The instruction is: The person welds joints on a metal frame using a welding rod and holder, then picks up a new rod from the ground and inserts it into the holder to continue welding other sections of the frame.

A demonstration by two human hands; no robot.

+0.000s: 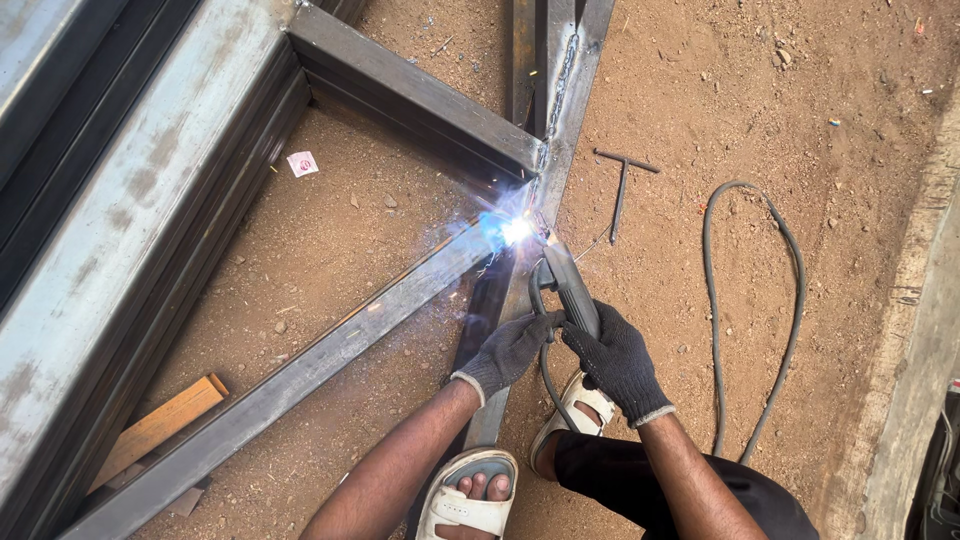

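my right hand (pixel 618 360) is clamped on the holder (pixel 570 285), my left hand (pixel 510 350) closed on its rear end beside it. the holder's tip meets the arc (pixel 516 230) at the joint of the steel bars (pixel 400 290). a cable (pixel 755 300) loops on the dirt to the right, a hammer (pixel 622 185) near the joint.

I see a blue-white arc (pixel 515 230) on grey steel tubes (pixel 400 290) with rust-brown patches. My left hand (pixel 510 350) and right hand (pixel 618 362) wear dark speckled gloves with pale cuffs. The sandals (pixel 470 500) are white, the ground (pixel 780 120) reddish-brown.
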